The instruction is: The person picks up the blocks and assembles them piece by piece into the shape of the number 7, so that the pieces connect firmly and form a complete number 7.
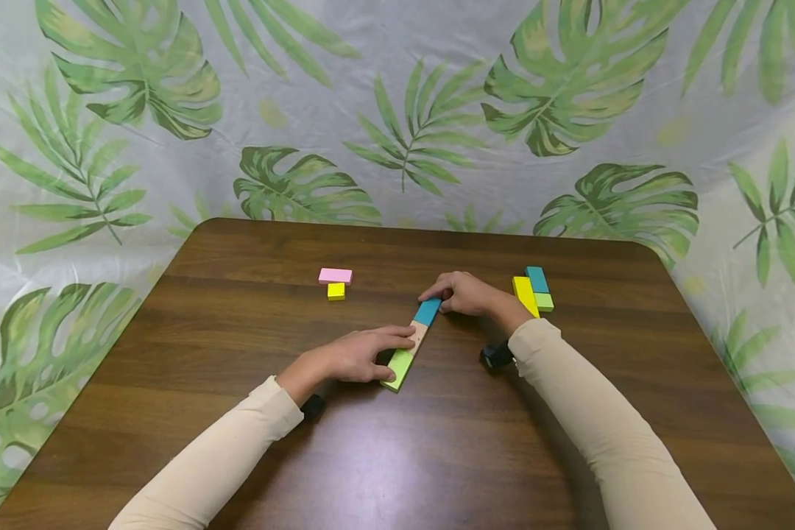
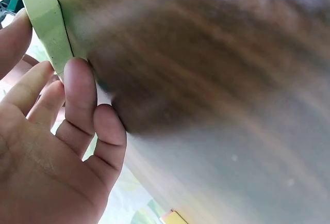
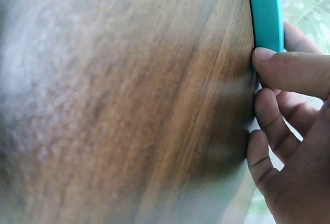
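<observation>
A green block (image 1: 399, 368), a bare wood block (image 1: 417, 336) and a blue block (image 1: 427, 311) lie end to end in a slanting row on the table. The left hand (image 1: 361, 355) rests along the row's left side, its thumb on the green block and a fairly straight finger at the wood one. In the left wrist view, this hand (image 2: 56, 152) touches the green block (image 2: 44, 7). At the far end, the right hand (image 1: 467, 293) pinches the blue block between thumb and finger. The right wrist view shows the right hand's (image 3: 299, 121) thumb against the blue block's (image 3: 266, 12) end.
On the brown table (image 1: 192, 324), a pink block (image 1: 335, 276) lies behind a small yellow block (image 1: 336, 291) at back left. Beside the right forearm are a long yellow block (image 1: 525, 294), another blue block (image 1: 536, 279) and a small green block (image 1: 544, 302). A leaf-patterned sheet hangs behind.
</observation>
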{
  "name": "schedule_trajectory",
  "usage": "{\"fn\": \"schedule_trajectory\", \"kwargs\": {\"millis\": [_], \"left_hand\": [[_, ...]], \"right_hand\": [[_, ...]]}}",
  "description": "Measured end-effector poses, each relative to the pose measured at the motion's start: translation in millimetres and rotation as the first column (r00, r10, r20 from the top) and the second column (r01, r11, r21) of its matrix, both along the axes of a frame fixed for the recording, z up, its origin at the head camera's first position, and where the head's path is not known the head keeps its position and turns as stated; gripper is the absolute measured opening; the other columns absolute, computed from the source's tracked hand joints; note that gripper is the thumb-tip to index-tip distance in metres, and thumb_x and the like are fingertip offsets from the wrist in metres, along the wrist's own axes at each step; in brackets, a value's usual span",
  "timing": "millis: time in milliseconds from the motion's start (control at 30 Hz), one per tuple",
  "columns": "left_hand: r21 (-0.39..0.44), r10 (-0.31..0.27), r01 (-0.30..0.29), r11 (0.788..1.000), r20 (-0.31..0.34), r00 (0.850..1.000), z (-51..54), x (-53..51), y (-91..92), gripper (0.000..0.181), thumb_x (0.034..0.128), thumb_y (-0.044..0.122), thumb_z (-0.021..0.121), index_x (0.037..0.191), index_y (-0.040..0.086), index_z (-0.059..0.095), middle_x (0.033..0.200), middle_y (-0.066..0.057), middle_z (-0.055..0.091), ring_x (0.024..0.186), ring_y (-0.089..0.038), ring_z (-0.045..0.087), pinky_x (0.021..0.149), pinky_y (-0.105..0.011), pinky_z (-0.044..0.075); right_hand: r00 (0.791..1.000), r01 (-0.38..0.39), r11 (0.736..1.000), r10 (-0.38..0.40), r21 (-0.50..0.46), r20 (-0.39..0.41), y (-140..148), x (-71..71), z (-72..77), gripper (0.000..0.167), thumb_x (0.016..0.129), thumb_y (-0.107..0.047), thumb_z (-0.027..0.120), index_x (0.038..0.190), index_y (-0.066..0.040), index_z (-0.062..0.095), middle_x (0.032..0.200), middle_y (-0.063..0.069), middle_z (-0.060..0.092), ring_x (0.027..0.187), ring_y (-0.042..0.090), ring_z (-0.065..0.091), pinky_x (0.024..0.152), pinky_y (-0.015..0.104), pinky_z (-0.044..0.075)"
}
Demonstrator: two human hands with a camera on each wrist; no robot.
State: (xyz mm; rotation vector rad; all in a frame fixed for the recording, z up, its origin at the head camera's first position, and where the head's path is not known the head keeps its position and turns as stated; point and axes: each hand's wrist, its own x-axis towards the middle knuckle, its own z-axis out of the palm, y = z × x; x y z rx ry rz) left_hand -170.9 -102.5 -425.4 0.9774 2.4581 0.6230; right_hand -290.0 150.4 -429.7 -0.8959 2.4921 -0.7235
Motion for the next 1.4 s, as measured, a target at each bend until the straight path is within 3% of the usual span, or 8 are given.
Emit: {"fn": "schedule_trajectory", "kwargs": {"millis": [567, 900, 1167, 1400], "left_hand": [[-0.02, -0.005, 0.005, 1.0, -0.021, 1.0, 2.5, -2.2, 2.3, 0.059, 0.0921, 0.021, 0.07, 0.147, 0.012, 0.049, 0.164, 0.001, 0.03, 0.149, -0.025, 0.035, 0.115, -0.048, 0.037], [-0.032, 0.004, -0.004, 0.999, 0.0, 1.0, 5.0, -9.2, 6.5, 0.064, 0.0885, 0.019, 0.074, 0.146, 0.01, 0.048, 0.162, 0.001, 0.031, 0.135, -0.022, 0.048, 0.105, -0.04, 0.044], [-0.07, -0.028, 0.035, 0.997, 0.099, 0.995, 10.7, -17.5, 9.8, 0.083, 0.0893, 0.022, 0.074, 0.158, 0.014, 0.027, 0.17, 0.003, 0.007, 0.153, -0.025, 0.024, 0.118, -0.044, 0.034], [-0.087, -0.029, 0.042, 0.995, 0.15, 0.988, 12.3, -24.1, 10.4, 0.083, 0.0875, 0.023, 0.076, 0.157, 0.016, 0.031, 0.17, 0.007, 0.003, 0.155, -0.022, 0.018, 0.121, -0.045, 0.03]], "right_hand": [[1.0, -0.001, 1.0, 0.002, 0.008, -0.016, -1, 1.7, 0.9, 0.039, 0.09, 0.001, 0.064, 0.124, -0.017, 0.072, 0.111, 0.01, 0.066, 0.09, 0.021, 0.052, 0.082, 0.032, 0.046], [1.0, -0.003, 1.0, 0.004, 0.011, -0.022, -1, 0.8, -1.8, 0.04, 0.091, 0.002, 0.063, 0.124, -0.018, 0.072, 0.11, 0.009, 0.065, 0.089, 0.021, 0.051, 0.081, 0.032, 0.044], [1.0, -0.003, 1.0, 0.004, 0.018, -0.022, -1, 1.1, -1.2, 0.04, 0.091, 0.002, 0.063, 0.123, -0.019, 0.072, 0.109, 0.008, 0.064, 0.09, 0.021, 0.051, 0.083, 0.033, 0.045], [1.0, -0.009, 1.0, 0.01, 0.024, -0.029, 0, 1.5, -0.3, 0.038, 0.092, 0.0, 0.063, 0.124, -0.019, 0.072, 0.111, 0.007, 0.064, 0.092, 0.021, 0.052, 0.085, 0.035, 0.046]]}}
